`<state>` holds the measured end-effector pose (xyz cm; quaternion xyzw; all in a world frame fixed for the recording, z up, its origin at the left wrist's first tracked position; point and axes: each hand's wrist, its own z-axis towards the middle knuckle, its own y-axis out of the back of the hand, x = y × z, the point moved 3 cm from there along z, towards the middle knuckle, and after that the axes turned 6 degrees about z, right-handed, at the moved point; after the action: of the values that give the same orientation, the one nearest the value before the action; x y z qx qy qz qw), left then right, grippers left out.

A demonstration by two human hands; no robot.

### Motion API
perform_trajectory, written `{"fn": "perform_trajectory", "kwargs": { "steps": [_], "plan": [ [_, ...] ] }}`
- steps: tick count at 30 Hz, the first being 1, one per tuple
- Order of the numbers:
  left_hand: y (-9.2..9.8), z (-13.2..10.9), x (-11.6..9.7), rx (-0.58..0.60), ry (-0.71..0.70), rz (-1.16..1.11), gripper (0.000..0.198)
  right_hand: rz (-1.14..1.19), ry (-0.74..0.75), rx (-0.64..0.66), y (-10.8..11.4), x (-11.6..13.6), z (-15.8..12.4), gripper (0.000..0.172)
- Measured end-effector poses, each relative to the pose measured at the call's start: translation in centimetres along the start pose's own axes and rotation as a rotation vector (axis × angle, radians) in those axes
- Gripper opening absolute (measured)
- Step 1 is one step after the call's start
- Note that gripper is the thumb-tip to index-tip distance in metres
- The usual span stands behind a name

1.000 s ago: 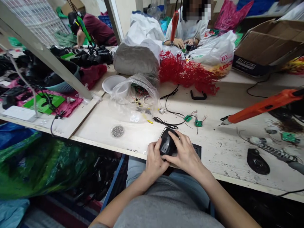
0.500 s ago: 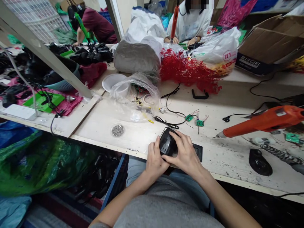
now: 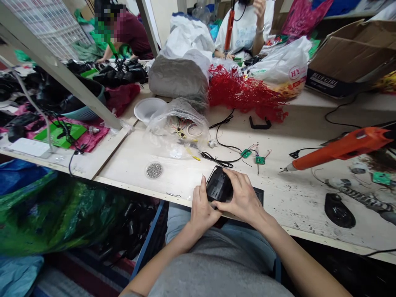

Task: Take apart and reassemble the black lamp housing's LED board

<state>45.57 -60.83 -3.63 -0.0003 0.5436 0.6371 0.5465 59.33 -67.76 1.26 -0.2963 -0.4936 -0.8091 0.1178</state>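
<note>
A black plastic housing (image 3: 218, 186) is held at the table's front edge, its slotted side facing up. My left hand (image 3: 202, 207) grips its left side, with the index finger raised along the edge. From the right, my right hand (image 3: 243, 194) has fingers over the top edge and the thumb at the near edge. Another flat black part (image 3: 259, 195) lies partly hidden beside my right hand. Beyond the housing are a coiled black cable (image 3: 216, 159) and two green circuit boards (image 3: 260, 160). A small dish of metal screws (image 3: 154, 170) sits to the left.
An orange electric screwdriver (image 3: 343, 149) hangs over the right side. A black teardrop-shaped part (image 3: 339, 210) lies below it. Behind are a clear plastic bag (image 3: 176, 144), red netting (image 3: 244, 90) and a cardboard box (image 3: 349, 57). A slanted post (image 3: 62, 68) crosses the left. Two people sit opposite.
The black housing has turned slightly in my hands, and my right fingers have shifted to its upper edge. A co-worker opposite has raised a hand. The orange screwdriver appears a little higher.
</note>
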Motion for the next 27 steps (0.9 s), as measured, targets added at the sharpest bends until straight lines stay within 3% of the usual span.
{"fn": "perform_trajectory", "kwargs": {
  "steps": [10, 16, 21, 27],
  "plan": [
    [-0.1, 0.1, 0.1, 0.03, 0.043, 0.01, 0.103, 0.083, -0.059, 0.017, 0.6, -0.6, 0.4, 0.086],
    [-0.4, 0.0, 0.2, 0.029, 0.111, -0.017, 0.091, 0.112, -0.062, -0.002, 0.5, -1.1, 0.2, 0.083],
    [-0.3, 0.3, 0.3, 0.012, 0.138, -0.061, 0.076, 0.024, 0.065, -0.034, 0.2, -0.7, -0.2, 0.085],
    [-0.5, 0.3, 0.3, 0.021, 0.135, -0.07, 0.079, -0.072, 0.146, -0.018, 0.5, 0.0, -0.6, 0.085]
  ]
}}
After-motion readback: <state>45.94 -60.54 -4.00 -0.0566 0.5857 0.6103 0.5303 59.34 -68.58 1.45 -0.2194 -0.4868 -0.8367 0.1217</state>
